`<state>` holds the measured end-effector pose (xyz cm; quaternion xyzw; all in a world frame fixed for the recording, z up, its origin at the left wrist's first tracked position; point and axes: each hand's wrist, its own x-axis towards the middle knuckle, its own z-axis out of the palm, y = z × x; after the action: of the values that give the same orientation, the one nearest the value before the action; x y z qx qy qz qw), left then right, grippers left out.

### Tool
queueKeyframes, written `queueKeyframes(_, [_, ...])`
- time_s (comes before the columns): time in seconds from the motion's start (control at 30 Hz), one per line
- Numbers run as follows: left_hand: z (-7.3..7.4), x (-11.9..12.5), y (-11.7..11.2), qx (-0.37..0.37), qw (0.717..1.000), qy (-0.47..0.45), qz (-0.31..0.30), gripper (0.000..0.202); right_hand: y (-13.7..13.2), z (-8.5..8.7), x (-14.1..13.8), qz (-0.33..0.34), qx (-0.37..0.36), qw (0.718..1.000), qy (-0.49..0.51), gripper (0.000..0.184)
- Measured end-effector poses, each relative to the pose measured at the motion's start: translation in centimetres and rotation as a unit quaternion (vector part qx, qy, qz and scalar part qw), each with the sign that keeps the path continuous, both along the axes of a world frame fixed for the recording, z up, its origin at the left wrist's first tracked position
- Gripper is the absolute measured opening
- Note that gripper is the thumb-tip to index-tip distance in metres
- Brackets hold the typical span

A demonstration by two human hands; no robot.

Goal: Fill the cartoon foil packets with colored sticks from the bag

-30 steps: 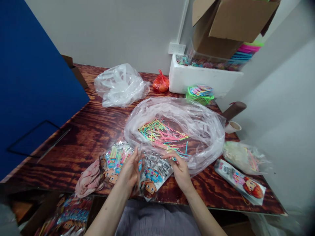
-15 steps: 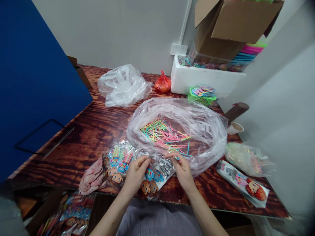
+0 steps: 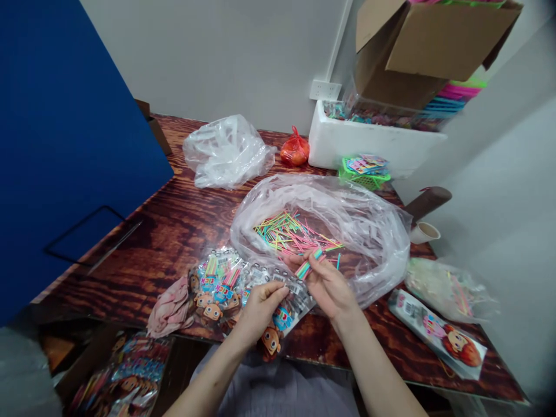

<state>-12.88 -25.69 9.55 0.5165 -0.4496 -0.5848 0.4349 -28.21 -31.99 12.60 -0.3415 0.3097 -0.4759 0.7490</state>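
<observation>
My right hand (image 3: 329,285) pinches a small bundle of coloured sticks (image 3: 306,266), lifted just above the near rim of a large clear plastic bag (image 3: 369,231). More loose coloured sticks (image 3: 286,231) lie inside that bag. My left hand (image 3: 260,306) grips the top of a small printed packet (image 3: 282,315) with a cartoon face, at the table's near edge. Filled packets (image 3: 215,286) with the same print lie in a pile just left of it.
A pink cloth (image 3: 171,310) lies left of the packets. A crumpled clear bag (image 3: 226,152), an orange bag (image 3: 294,152), a white foam box (image 3: 373,145), a green basket (image 3: 365,171) and cardboard boxes sit at the back. More packets (image 3: 438,333) lie right; a paper cup (image 3: 423,231) stands nearby.
My right hand has lifted out of the big bag with a bundle of sticks. My left hand has shifted right and taken hold of one packet's top. The camera has panned slightly left.
</observation>
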Motion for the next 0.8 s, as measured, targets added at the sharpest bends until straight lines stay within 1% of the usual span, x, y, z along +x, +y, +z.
queueKeyframes(0.07, [-0.1, 0.1, 0.1, 0.013, 1.000, 0.012, 0.003, 0.033, 0.8, -0.1, 0.0, 0.019, -0.018, 0.999, 0.046, 0.026])
queueKeyframes(0.13, [-0.2, 0.2, 0.0, 0.007, 1.000, 0.008, 0.007, 0.033, 1.6, 0.2, 0.0, 0.040, -0.054, 0.991, 0.115, 0.027])
queueKeyframes(0.2, [-0.3, 0.2, -0.1, -0.017, 1.000, -0.002, 0.016, 0.031, 2.3, 0.8, -0.1, 0.062, -0.100, 0.974, 0.192, 0.028])
queueKeyframes(0.27, [-0.3, 0.3, -0.3, -0.042, 0.999, -0.008, 0.031, 0.030, 2.5, 1.5, -0.6, 0.074, -0.140, 0.956, 0.248, 0.037])
queueKeyframes(0.33, [-0.1, 0.4, -0.4, -0.054, 0.997, -0.011, 0.047, 0.030, 2.0, 1.7, -1.6, 0.062, -0.162, 0.943, 0.283, 0.045])
queueKeyframes(0.37, [0.0, 0.4, -0.4, -0.057, 0.997, -0.012, 0.055, 0.031, 1.4, 1.5, -2.4, 0.036, -0.168, 0.934, 0.312, 0.045])
queueKeyframes(0.4, [0.1, 0.4, -0.5, -0.059, 0.996, -0.011, 0.063, 0.031, 0.7, 1.0, -3.2, -0.004, -0.174, 0.915, 0.364, 0.042])
queueKeyframes(0.43, [0.2, 0.5, -0.5, -0.059, 0.996, -0.010, 0.070, 0.032, -0.3, 0.4, -4.2, -0.050, -0.177, 0.881, 0.436, 0.038])
queueKeyframes(0.47, [0.4, 0.4, -0.5, -0.057, 0.996, -0.006, 0.075, 0.032, -1.2, -0.4, -5.1, -0.094, -0.178, 0.824, 0.530, 0.033])
queueKeyframes(0.5, [0.5, 0.4, -0.4, -0.053, 0.995, 0.001, 0.080, 0.033, -2.2, -1.3, -5.9, -0.123, -0.173, 0.749, 0.628, 0.027])
queueKeyframes(0.53, [0.5, 0.4, -0.4, -0.047, 0.995, 0.010, 0.082, 0.034, -3.1, -2.2, -6.6, -0.124, -0.159, 0.677, 0.708, 0.023])
queueKeyframes(0.57, [0.6, 0.3, -0.4, -0.040, 0.995, 0.019, 0.084, 0.035, -3.8, -2.9, -7.1, -0.109, -0.143, 0.616, 0.767, 0.022])
queueKeyframes(0.6, [0.6, 0.2, -0.4, -0.033, 0.995, 0.027, 0.084, 0.035, -4.4, -3.6, -7.4, -0.085, -0.128, 0.573, 0.805, 0.025])
queueKeyframes(0.63, [0.6, 0.2, -0.3, -0.029, 0.995, 0.032, 0.087, 0.036, -4.9, -4.0, -7.5, -0.058, -0.116, 0.549, 0.826, 0.030])
queueKeyframes(0.67, [0.5, 0.1, -0.3, -0.027, 0.995, 0.035, 0.089, 0.037, -5.2, -4.4, -7.5, -0.037, -0.106, 0.538, 0.836, 0.034])
queueKeyframes(0.8, [0.4, 0.2, -0.2, -0.024, 0.995, 0.031, 0.097, 0.040, -5.8, -4.6, -7.6, -0.011, -0.093, 0.528, 0.844, 0.043])
